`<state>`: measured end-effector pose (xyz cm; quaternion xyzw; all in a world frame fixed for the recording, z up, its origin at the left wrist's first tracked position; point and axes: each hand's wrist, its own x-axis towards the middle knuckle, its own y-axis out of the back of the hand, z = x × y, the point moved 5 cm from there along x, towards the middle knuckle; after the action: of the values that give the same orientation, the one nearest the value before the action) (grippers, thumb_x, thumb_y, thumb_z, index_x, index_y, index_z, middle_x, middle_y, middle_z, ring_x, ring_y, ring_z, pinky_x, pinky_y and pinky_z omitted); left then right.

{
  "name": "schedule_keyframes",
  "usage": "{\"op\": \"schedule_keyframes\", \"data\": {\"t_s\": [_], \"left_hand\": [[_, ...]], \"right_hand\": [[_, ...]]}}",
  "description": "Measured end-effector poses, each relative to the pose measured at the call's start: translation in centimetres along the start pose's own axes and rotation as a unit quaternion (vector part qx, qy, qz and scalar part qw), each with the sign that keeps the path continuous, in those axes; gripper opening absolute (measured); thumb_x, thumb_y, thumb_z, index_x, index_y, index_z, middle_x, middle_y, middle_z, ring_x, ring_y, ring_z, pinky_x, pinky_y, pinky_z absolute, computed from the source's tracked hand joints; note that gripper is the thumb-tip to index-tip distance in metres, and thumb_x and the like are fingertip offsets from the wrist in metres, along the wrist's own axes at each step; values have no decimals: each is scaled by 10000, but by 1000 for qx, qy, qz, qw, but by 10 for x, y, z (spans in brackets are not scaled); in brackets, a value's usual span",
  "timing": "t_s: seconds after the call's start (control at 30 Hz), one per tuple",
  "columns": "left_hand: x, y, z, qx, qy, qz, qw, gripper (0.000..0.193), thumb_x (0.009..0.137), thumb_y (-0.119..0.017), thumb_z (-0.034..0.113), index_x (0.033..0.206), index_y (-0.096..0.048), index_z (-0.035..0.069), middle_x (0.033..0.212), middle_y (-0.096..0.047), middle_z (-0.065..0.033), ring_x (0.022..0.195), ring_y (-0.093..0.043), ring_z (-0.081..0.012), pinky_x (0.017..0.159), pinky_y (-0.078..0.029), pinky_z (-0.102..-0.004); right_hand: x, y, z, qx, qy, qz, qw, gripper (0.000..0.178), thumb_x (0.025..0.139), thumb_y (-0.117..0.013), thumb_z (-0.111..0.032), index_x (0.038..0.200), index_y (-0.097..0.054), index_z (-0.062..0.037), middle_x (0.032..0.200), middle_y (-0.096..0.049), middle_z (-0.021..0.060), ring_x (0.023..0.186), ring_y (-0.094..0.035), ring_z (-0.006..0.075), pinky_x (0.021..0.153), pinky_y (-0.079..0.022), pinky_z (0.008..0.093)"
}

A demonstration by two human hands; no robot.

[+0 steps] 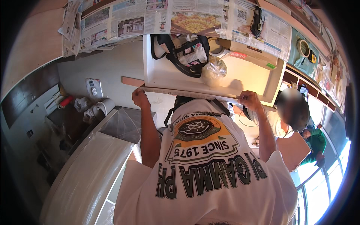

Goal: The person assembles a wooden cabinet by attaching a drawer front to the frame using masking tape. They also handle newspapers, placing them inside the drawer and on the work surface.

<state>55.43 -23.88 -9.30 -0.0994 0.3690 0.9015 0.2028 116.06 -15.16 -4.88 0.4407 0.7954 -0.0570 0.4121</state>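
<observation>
Left hand (pixel 140 99) and right hand (pixel 252 100) pinching a long, narrow brown strip (pixel 187 92), strip along the near edge of an open white rectangular drawer (pixel 257 83), clear plastic bag (pixel 214 72) inside.

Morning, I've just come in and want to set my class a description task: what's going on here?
A person in a white printed T-shirt holds a long thin strip along the front of an open drawer, left hand toward one end, right hand toward the other. Inside the drawer sit a dark-strapped patterned bag and a clear plastic bag. Newspaper covers the surface beyond; other people are at the right.
</observation>
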Motion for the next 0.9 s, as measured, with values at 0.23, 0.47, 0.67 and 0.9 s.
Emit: {"op": "schedule_keyframes", "data": {"t_s": [0.23, 0.47, 0.67, 0.9], "left_hand": [[16, 4, -11, 20, -22, -14, 999, 186, 882, -634, 63, 1048, -704, 17, 886, -725, -92, 711, -656, -161, 564, -516, -300], [0, 3, 8, 60, -52, 55, 995, 150, 914, -668, 87, 1043, -671, 9, 1000, -702, -122, 857, -679, -241, 698, -563, -349], [-17, -3, 23, 191, -227, 131, 946, 160, 860, -643, 22, 1019, -659, 21, 1002, -684, -176, 940, -662, -358, 845, -536, -450], [-40, -8, 52, 311, -253, 98, 911, 188, 967, -563, 79, 1086, -694, 13, 1111, -658, -207, 978, -660, -399, 865, -531, -515]], "right_hand": [[-2, -2, 12, 9, 10, 18, 1000, 176, 726, -796, -47, 734, -630, 8, 701, -610, 102, 670, -592, 180, 629, -485, 344], [-6, 2, -10, -51, -13, 19, 998, 137, 729, -792, -54, 776, -680, 10, 744, -687, 124, 723, -663, 233, 679, -520, 381], [-5, 1, 4, -42, -62, 24, 997, 145, 730, -815, -104, 806, -720, -25, 789, -724, 133, 774, -708, 252, 702, -545, 369], [4, 12, 6, -59, -43, -57, 996, 225, 744, -832, -193, 855, -735, -24, 777, -742, 112, 669, -721, 227, 609, -567, 359]]}}
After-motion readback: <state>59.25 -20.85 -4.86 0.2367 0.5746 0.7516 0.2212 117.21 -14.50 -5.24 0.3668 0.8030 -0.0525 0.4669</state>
